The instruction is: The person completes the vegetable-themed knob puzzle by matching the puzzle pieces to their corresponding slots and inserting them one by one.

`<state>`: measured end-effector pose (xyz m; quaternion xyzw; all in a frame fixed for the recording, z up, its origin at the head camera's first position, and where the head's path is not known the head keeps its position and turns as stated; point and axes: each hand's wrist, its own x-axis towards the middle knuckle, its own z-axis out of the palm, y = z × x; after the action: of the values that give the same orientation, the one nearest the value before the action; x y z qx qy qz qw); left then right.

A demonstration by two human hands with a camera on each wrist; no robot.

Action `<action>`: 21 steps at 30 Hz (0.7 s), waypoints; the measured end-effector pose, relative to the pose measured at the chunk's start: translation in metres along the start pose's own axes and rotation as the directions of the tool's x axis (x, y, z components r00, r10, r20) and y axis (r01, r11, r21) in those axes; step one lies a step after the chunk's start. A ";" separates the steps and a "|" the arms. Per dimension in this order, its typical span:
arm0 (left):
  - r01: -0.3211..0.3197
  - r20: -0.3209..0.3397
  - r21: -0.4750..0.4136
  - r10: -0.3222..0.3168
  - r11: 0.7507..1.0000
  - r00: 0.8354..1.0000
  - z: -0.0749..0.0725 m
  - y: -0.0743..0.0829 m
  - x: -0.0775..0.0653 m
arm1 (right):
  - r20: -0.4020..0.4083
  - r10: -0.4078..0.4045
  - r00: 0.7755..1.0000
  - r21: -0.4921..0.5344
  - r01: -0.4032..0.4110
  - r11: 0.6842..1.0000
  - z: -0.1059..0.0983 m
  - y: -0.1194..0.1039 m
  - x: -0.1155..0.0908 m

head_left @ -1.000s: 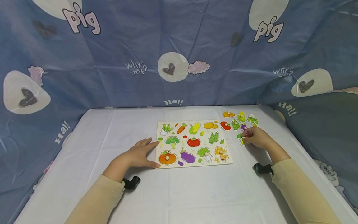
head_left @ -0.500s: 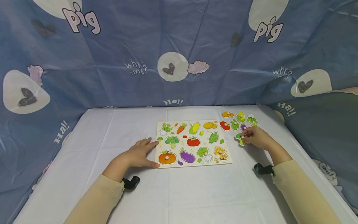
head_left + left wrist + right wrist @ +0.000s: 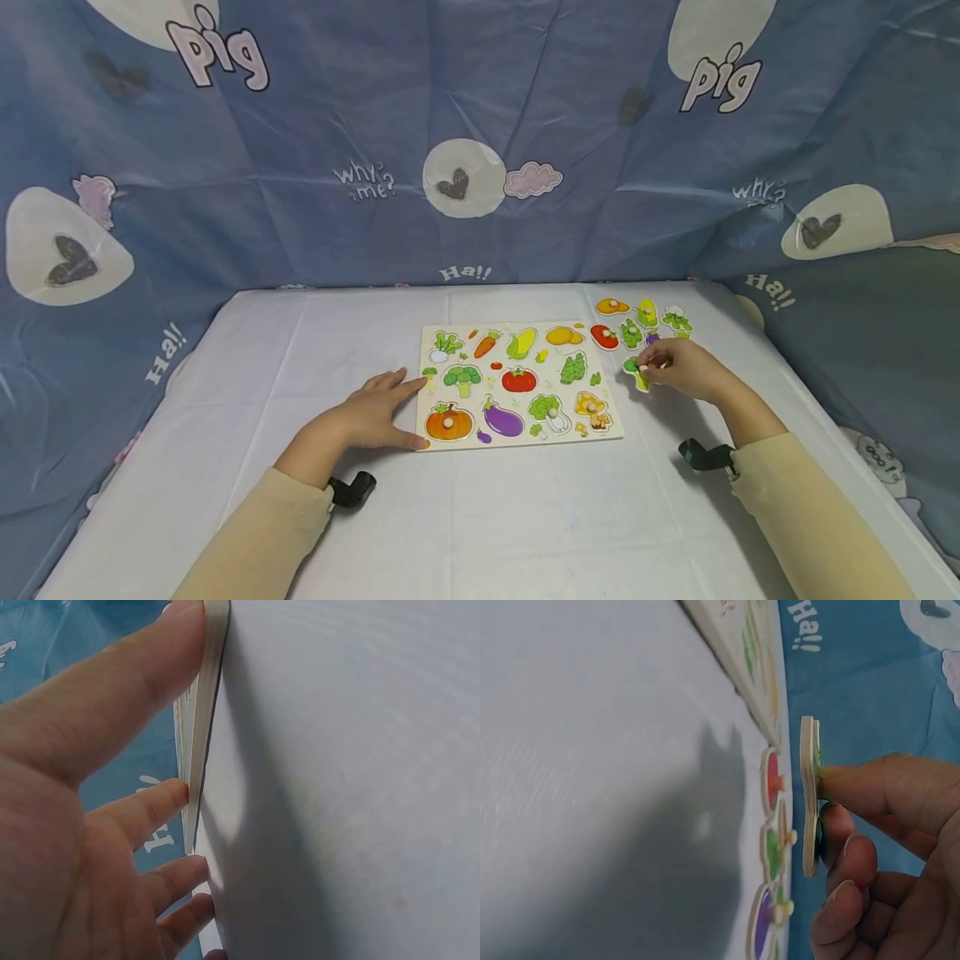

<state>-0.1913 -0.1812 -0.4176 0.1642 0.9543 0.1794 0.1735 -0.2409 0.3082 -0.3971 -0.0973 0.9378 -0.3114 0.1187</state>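
Note:
A wooden vegetable puzzle board (image 3: 480, 402) lies on the white table. Pumpkin (image 3: 449, 423), leafy cabbage (image 3: 550, 414) and mushroom (image 3: 593, 411) pieces with knobs sit in it. My left hand (image 3: 367, 412) rests at the board's left edge, fingers spread, thumb and forefinger touching its corner and side. My right hand (image 3: 684, 367) pinches a broccoli puzzle piece (image 3: 637, 376) between thumb and fingers, right of the board. In the right wrist view, the broccoli piece (image 3: 809, 795) shows edge-on, held up off the table, its knob hidden by the fingertips.
Loose knobbed pieces lie behind the right hand: potato (image 3: 612, 307), corn (image 3: 647, 313), tomato (image 3: 603, 337), green asparagus-like piece (image 3: 631, 334), radish (image 3: 676, 319) and a partly hidden eggplant (image 3: 652, 339). A blue printed cloth (image 3: 480, 242) hangs behind the table.
My right hand has lifted the broccoli piece and shifted it slightly left, toward the board. The left hand stays in place at the board's edge.

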 end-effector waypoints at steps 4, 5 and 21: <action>0.005 0.001 0.004 -0.005 1.000 1.000 0.000 0.000 0.000 | 0.002 -0.051 0.999 0.004 0.051 0.999 0.001 -0.007 -0.003; 0.006 0.001 0.005 -0.006 1.000 1.000 0.000 0.000 0.000 | 0.002 -0.060 0.998 0.005 0.060 0.998 0.001 -0.009 -0.004; 0.010 0.004 0.002 -0.010 1.000 1.000 0.000 0.000 0.000 | -0.013 -0.139 0.990 0.006 0.139 0.990 0.009 -0.034 -0.006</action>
<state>-0.1916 -0.1810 -0.4174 0.1601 0.9549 0.1775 0.1760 -0.2289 0.2781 -0.3824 -0.1601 0.9284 -0.3227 0.0910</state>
